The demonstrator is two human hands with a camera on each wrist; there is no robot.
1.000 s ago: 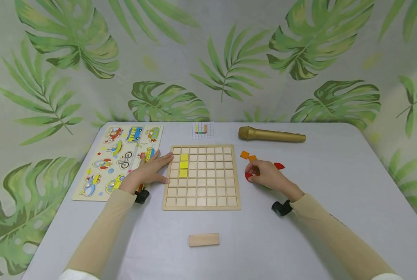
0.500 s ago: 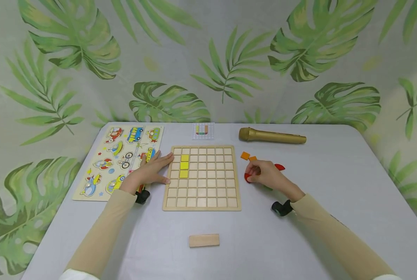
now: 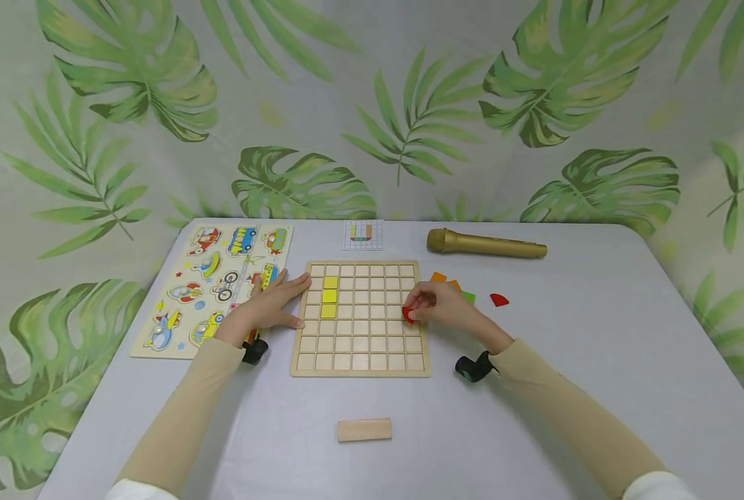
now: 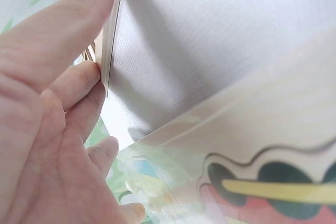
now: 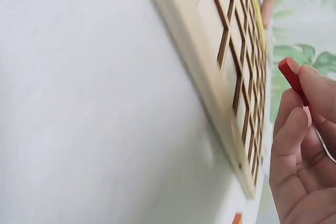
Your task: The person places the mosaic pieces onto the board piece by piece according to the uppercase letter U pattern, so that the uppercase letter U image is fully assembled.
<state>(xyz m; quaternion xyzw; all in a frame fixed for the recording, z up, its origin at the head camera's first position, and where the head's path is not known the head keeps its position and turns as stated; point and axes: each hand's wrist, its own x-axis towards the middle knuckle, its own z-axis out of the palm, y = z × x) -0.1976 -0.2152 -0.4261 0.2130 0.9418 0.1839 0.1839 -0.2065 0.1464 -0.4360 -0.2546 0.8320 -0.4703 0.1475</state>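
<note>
Between thumb and fingers my right hand (image 3: 443, 305) pinches a red quarter-circle piece (image 3: 408, 314), over the right edge of the wooden grid board (image 3: 360, 369). In the right wrist view the same red piece (image 5: 293, 80) shows edge-on in the fingers. My left hand (image 3: 265, 309) lies with fingers spread, its fingertips and thumb at the board's left edge. Three yellow squares (image 3: 329, 296) sit in a column in the board's second column of cells. In the left wrist view the left hand (image 4: 58, 124) touches the board's side.
Orange squares (image 3: 437, 276), a partly hidden green piece (image 3: 468, 297) and another red quarter-circle (image 3: 499, 300) lie right of the board. A gold microphone (image 3: 487, 243) and a pattern card (image 3: 363, 235) are behind. A vehicle puzzle (image 3: 178, 312) lies left; a wooden block (image 3: 364, 430) in front.
My right hand has moved left with the red piece, from the table beside the board to over its right edge, uncovering more of the green piece. The left hand stays put.
</note>
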